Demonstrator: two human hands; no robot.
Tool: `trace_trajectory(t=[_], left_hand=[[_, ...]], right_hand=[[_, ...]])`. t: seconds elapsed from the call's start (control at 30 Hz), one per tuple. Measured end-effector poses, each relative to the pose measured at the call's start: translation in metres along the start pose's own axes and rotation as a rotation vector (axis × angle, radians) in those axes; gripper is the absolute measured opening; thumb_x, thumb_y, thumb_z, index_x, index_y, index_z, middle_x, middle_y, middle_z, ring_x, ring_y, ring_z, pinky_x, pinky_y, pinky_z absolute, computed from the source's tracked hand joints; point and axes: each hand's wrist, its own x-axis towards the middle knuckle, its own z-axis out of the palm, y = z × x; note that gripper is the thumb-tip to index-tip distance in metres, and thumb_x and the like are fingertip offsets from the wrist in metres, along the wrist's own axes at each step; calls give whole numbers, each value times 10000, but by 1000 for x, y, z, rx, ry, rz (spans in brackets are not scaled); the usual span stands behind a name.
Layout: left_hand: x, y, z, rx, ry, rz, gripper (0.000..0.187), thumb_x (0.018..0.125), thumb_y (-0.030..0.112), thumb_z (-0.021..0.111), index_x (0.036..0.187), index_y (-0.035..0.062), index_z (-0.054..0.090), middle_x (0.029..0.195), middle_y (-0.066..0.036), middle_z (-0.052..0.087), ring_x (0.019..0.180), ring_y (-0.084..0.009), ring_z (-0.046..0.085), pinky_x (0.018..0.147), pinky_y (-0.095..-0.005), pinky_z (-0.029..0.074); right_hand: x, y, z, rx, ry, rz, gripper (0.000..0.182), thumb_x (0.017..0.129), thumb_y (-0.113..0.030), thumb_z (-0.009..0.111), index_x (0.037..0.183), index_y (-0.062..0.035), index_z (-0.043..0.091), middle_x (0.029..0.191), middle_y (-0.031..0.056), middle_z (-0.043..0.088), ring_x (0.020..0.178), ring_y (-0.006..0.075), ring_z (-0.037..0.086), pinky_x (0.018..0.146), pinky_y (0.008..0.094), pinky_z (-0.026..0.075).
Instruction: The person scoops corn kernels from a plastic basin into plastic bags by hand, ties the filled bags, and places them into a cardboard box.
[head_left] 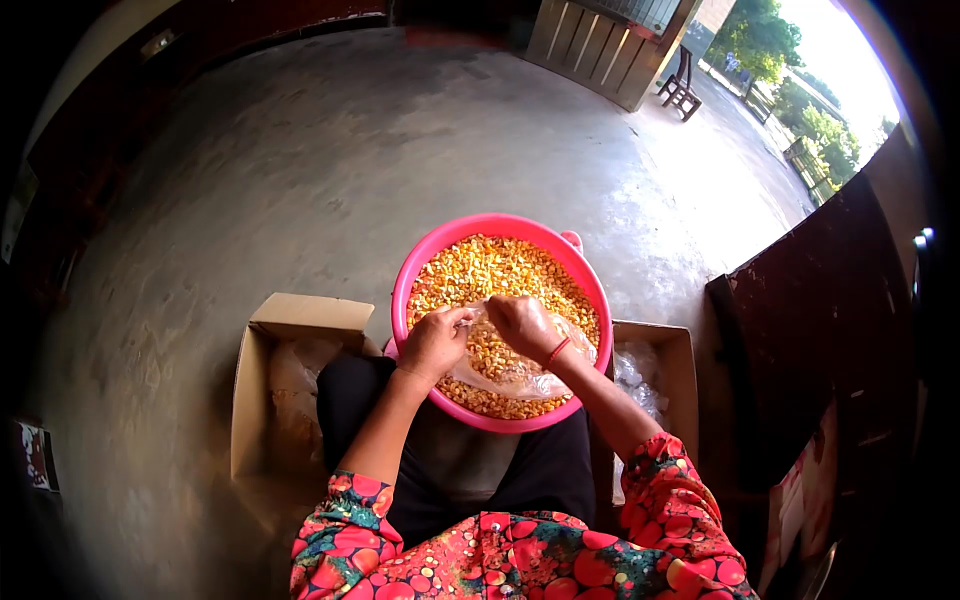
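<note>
A pink basin [402, 290] full of yellow corn kernels [500, 262] stands in front of my knees. Over the kernels lies a clear plastic bag [545, 385], with corn showing through it or inside it. My left hand [437, 343] pinches the bag's upper edge on the left. Close beside it, my right hand [524, 326] is closed at the same edge, its fingers curled down and partly hidden. A red band circles my right wrist.
An open cardboard box [250, 400] holding clear plastic bags is at my left. Another cardboard box [680, 375] with crumpled clear plastic stands at my right. Beyond are a concrete floor [300, 150], a slatted door [590, 50] and a wooden chair [681, 88]. Dark furniture [800, 300] borders the right.
</note>
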Motion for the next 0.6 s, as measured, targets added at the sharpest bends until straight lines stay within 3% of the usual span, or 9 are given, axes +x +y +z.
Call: trace_trajectory(t=[0.13,0.23,0.33,0.43,0.6], left_hand=[[0,3,1,-75,-10,57,374,731,134,657,1087,32,609,962,-193,603,896,-342,608,799,-388,490],[-3,-1,1,-59,-24,92,475,712,96,636,1181,66,570,1017,-189,583,923,-340,594,832,-383,484],[-3,5,-5,-56,-50,46,511,708,52,600,1215,102,561,1003,-195,580,909,-344,592,822,-384,485],[-2,7,-6,-86,-51,1,527,695,-22,533,1204,107,568,1055,-181,591,986,-315,582,873,-369,469],[0,5,-4,-148,-45,13,463,704,-39,511,1131,102,623,1043,-173,586,947,-309,598,839,-354,482]], right_hand=[[25,59,-13,-122,189,191,206,873,-192,508,735,-43,541,628,183,552,597,374,568,544,466,432],[24,109,-5,-320,253,230,191,894,-242,488,906,-67,563,876,183,578,842,350,565,714,464,436],[19,113,0,-371,173,321,230,908,-274,474,1022,-79,522,990,188,535,945,378,514,797,487,417],[20,98,2,-333,102,263,226,909,-277,469,989,-71,516,995,186,529,963,373,521,767,487,451],[17,75,0,-313,-37,296,224,913,-280,466,945,-60,495,882,190,593,765,397,590,665,504,465]])
